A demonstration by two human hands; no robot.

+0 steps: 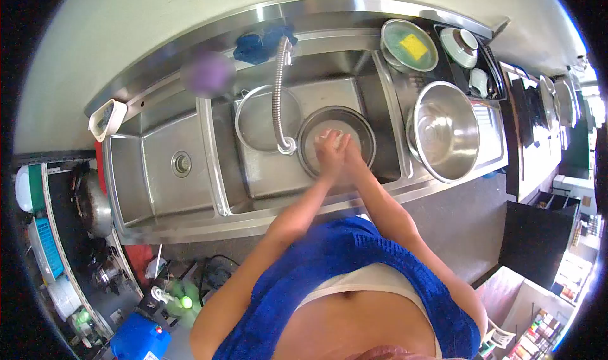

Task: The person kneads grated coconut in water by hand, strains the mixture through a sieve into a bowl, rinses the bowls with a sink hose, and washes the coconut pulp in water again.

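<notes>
My left hand (330, 152) and my right hand (352, 152) are together inside a round metal pan (306, 160) in the middle sink basin. Their fingers are curled in and touch each other. Something pale, perhaps cloudy water or foam, shows between them, but I cannot make out what they hold. Left of the pan, a round clear or wire-rimmed lid-like disc (259, 122) lies in the same basin. A coiled metal faucet hose (277, 90) hangs over it, its nozzle (287, 146) close to the pan.
A large steel bowl (446, 135) stands on the right drainboard. Behind it are a colander-like bowl (392, 52) with a yellow sponge (414, 46) and a rack holding an overturned bowl (457, 49). A second basin (180, 195) lies left. Blue cloth (256, 46) rests at the back ledge.
</notes>
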